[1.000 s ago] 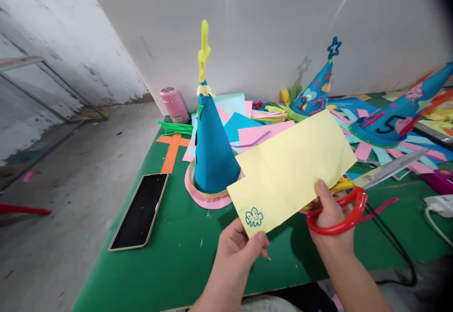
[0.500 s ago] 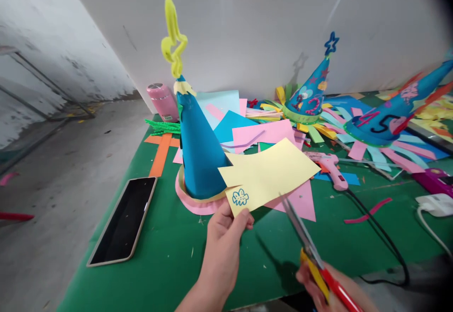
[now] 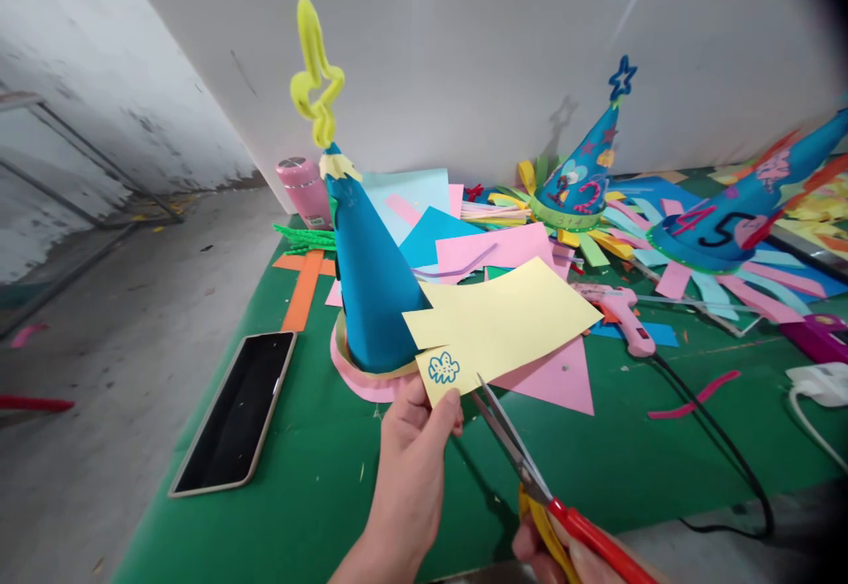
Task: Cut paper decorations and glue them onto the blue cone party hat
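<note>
My left hand (image 3: 414, 460) pinches the lower left corner of a pale yellow sheet of paper (image 3: 510, 319). A small blue flower-like drawing (image 3: 443, 367) is on that corner, and a slit runs in from the left edge above it. My right hand (image 3: 563, 549) grips scissors (image 3: 523, 469) with red and yellow handles. Their blades are slightly parted at the paper's lower edge, right of the drawing. Just behind the sheet stands a blue paper cone hat (image 3: 372, 284) with a pink brim and a yellow pipe-cleaner shape (image 3: 316, 80) on top.
A phone (image 3: 235, 412) lies at left on the green table (image 3: 298, 513). Behind are a pink bottle (image 3: 305, 191), green pipe cleaners (image 3: 305, 239) and coloured paper. At right are a pink glue gun (image 3: 623, 314) with its cord, two decorated hats (image 3: 576, 182) and a white charger (image 3: 821, 385).
The scissors have moved left and their blades now stand slightly apart at the paper's lower edge, nearer the drawing. My left hand and the sheet have shifted slightly left.
</note>
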